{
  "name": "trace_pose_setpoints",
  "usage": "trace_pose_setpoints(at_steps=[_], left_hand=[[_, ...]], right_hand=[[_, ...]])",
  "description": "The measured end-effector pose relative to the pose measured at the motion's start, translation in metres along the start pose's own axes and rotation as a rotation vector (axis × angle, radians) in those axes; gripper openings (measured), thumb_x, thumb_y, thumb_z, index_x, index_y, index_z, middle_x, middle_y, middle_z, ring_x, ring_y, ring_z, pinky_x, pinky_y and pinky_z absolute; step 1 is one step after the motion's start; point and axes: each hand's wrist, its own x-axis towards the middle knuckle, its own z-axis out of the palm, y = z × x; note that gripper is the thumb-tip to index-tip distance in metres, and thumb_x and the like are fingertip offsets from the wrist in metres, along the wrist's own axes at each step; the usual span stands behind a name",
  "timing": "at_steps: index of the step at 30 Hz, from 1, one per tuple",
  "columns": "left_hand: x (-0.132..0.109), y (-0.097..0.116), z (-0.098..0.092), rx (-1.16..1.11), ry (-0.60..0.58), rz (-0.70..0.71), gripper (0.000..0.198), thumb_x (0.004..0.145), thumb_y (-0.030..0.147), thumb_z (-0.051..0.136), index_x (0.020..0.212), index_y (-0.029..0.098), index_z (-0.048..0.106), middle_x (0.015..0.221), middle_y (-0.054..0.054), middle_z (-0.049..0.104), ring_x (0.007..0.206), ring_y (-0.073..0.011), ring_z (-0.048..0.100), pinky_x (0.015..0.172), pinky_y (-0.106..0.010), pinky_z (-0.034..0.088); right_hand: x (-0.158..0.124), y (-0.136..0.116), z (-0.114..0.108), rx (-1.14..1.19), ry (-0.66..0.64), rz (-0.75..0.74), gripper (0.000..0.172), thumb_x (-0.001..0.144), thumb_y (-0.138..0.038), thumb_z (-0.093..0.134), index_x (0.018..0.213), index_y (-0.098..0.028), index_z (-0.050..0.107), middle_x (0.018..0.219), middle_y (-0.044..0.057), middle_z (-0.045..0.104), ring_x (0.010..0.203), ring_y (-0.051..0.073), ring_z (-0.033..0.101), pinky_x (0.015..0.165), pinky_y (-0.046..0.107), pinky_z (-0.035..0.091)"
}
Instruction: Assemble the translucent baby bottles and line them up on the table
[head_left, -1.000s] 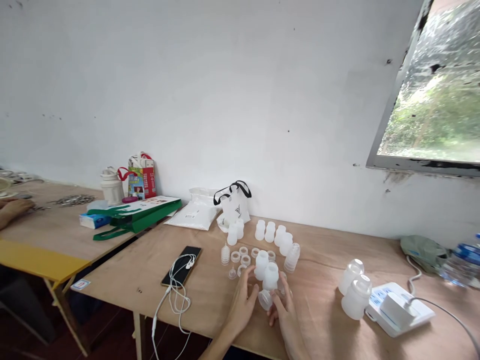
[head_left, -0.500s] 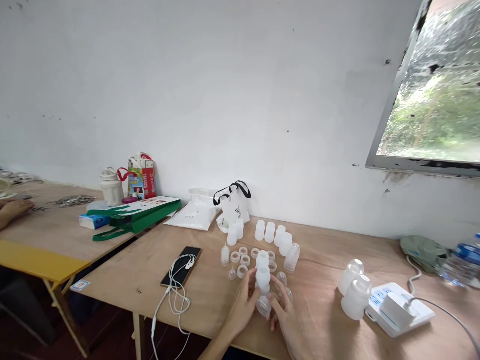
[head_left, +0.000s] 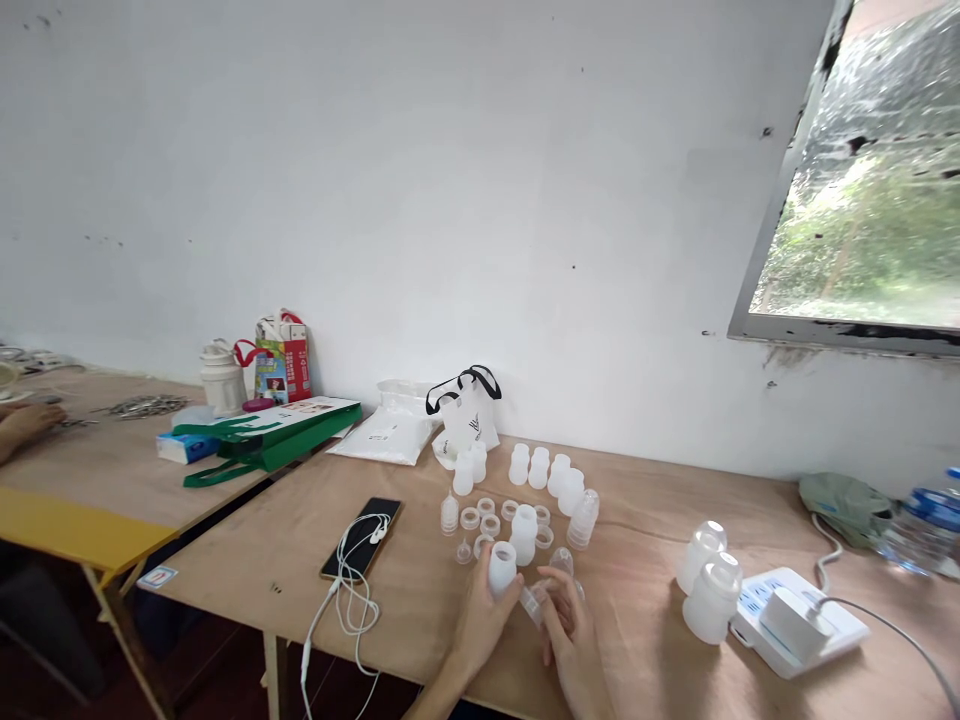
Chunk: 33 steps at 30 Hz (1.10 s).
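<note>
My left hand grips a small frosted plastic bottle, tilted, just above the wooden table. My right hand holds a clear plastic bottle part, close to that bottle's lower end but apart from it. Just beyond my hands stands another frosted bottle. Around it lie several translucent plastic rings, and a clear cup-shaped piece sits by my right fingers. Farther back stand rows of small frosted bottles.
A black phone with white earphones lies left of my hands. To the right stand two larger frosted bottles and a white power strip. A co-worker's hand rests on the adjoining table.
The frosted bottle between my hands has moved left and tilted in my left hand. The clear part has shifted right and tilted, away from it.
</note>
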Motion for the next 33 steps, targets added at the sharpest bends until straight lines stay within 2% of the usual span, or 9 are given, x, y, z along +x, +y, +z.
trace_pose_setpoints(at_steps=[4,7,11,14,18,23,26,29,33], left_hand=[[-0.001,0.009,0.001,0.064,0.009,0.051,0.049,0.081,0.044,0.071,0.123,0.019,0.063,0.121,-0.012,0.071,0.116,-0.0322,0.063,0.103,-0.042,0.049],[-0.005,0.024,0.003,0.156,-0.112,0.134,0.029,0.085,0.036,0.067,0.109,0.020,0.067,0.102,-0.007,0.074,0.094,-0.0263,0.067,0.086,-0.033,0.053],[-0.008,0.032,0.002,0.220,-0.274,0.188,0.030,0.086,0.027,0.065,0.116,0.023,0.067,0.107,-0.005,0.077,0.092,-0.0248,0.070,0.080,-0.029,0.052],[-0.008,0.026,-0.001,0.296,-0.262,0.203,0.046,0.084,0.024,0.065,0.131,0.025,0.065,0.120,-0.007,0.076,0.104,-0.0291,0.071,0.089,-0.034,0.053],[-0.009,0.024,-0.004,0.347,-0.248,0.236,0.050,0.086,0.030,0.068,0.136,0.027,0.064,0.127,-0.008,0.074,0.111,-0.0313,0.070,0.093,-0.035,0.054],[-0.012,0.043,-0.006,0.453,-0.290,0.240,0.028,0.088,0.040,0.070,0.111,0.024,0.070,0.102,-0.005,0.079,0.089,-0.0255,0.073,0.076,-0.027,0.052],[-0.012,0.048,-0.007,0.476,-0.317,0.242,0.026,0.090,0.041,0.068,0.109,0.023,0.069,0.097,-0.003,0.078,0.084,-0.0225,0.072,0.070,-0.023,0.049],[-0.011,0.045,-0.007,0.452,-0.327,0.230,0.027,0.091,0.043,0.068,0.110,0.023,0.068,0.098,-0.003,0.077,0.084,-0.0217,0.071,0.070,-0.023,0.048],[-0.010,0.039,-0.007,0.431,-0.312,0.233,0.030,0.088,0.040,0.073,0.113,0.024,0.069,0.102,-0.001,0.077,0.089,-0.0219,0.071,0.076,-0.024,0.049]], right_hand=[[0.002,-0.002,-0.001,-0.001,0.186,-0.094,0.057,0.085,-0.066,0.071,0.120,-0.021,0.067,0.094,0.007,0.073,0.051,0.014,0.055,0.048,0.029,0.049],[0.003,-0.004,-0.001,0.017,0.274,-0.164,0.060,0.087,-0.065,0.070,0.126,-0.020,0.064,0.107,0.011,0.074,0.059,0.017,0.061,0.054,0.031,0.053],[0.003,0.001,-0.003,0.004,0.233,-0.183,0.057,0.088,-0.063,0.070,0.125,-0.020,0.066,0.116,0.015,0.074,0.077,0.024,0.071,0.059,0.032,0.057],[0.003,0.008,-0.007,-0.015,0.208,-0.176,0.051,0.087,-0.062,0.071,0.116,-0.020,0.072,0.113,0.015,0.075,0.078,0.025,0.072,0.060,0.033,0.058],[0.004,0.012,-0.012,-0.117,0.146,-0.228,0.043,0.091,-0.060,0.067,0.110,-0.023,0.078,0.115,0.012,0.076,0.088,0.027,0.074,0.060,0.031,0.060],[0.001,0.008,-0.010,-0.302,0.189,-0.529,0.029,0.103,-0.043,0.057,0.111,-0.025,0.078,0.113,0.007,0.078,0.109,0.025,0.074,0.089,0.033,0.062],[0.000,0.005,-0.008,-0.371,0.152,-0.683,0.025,0.105,-0.033,0.053,0.116,-0.028,0.075,0.115,0.004,0.077,0.108,0.021,0.074,0.092,0.029,0.061],[0.001,0.004,-0.009,-0.396,0.135,-0.678,0.024,0.106,-0.031,0.052,0.119,-0.030,0.073,0.117,0.003,0.077,0.107,0.020,0.074,0.090,0.027,0.061],[0.004,0.010,-0.014,-0.402,0.100,-0.536,0.028,0.105,-0.043,0.052,0.114,-0.029,0.075,0.111,0.005,0.076,0.099,0.022,0.074,0.078,0.027,0.063]])
